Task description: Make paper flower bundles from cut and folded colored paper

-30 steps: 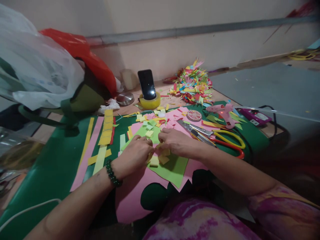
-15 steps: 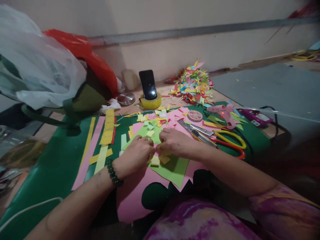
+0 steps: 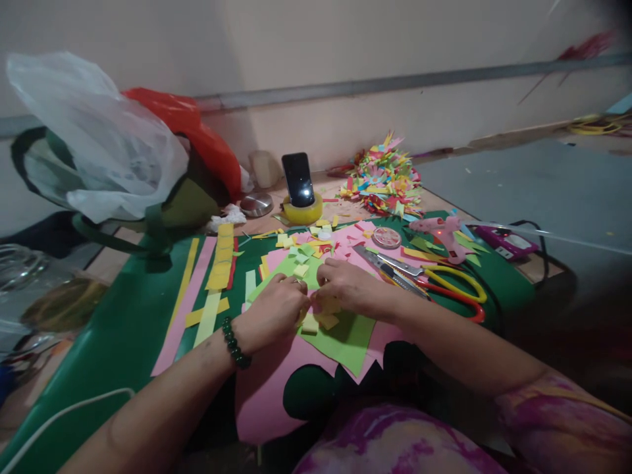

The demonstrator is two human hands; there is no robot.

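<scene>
Left hand (image 3: 279, 304) and right hand (image 3: 348, 286) face each other, fingers curled in and tips nearly meeting; the knuckles hide whether either pinches a bit of paper, so I cannot tell. Compared with half a second ago, the hands have kept almost the same pose, while the view has tilted so that everything sits lower and the top of the white plastic bag (image 3: 128, 145) now shows. Small yellow paper pieces (image 3: 310, 324) lie right beneath and just on the near side of the fingertips, on a green sheet (image 3: 353, 345) that both hands hover over or rest on. Under that sheet spreads pink paper (image 3: 266, 395) with round cut-outs. To the right of the hands lie scissors (image 3: 425, 271), a craft knife (image 3: 405, 282) and a pink glue gun (image 3: 447, 237); to the left, loose paper strips (image 3: 182, 309) lie on the green table cover (image 3: 123, 342). Farther back, a phone (image 3: 298, 179) leans upright in a roll of yellow tape (image 3: 303, 212), near a heap of coloured paper cuttings (image 3: 382, 178). Behind stands a pale wall (image 3: 306, 39), and a red bag (image 3: 212, 145) sits beside the white one.
</scene>
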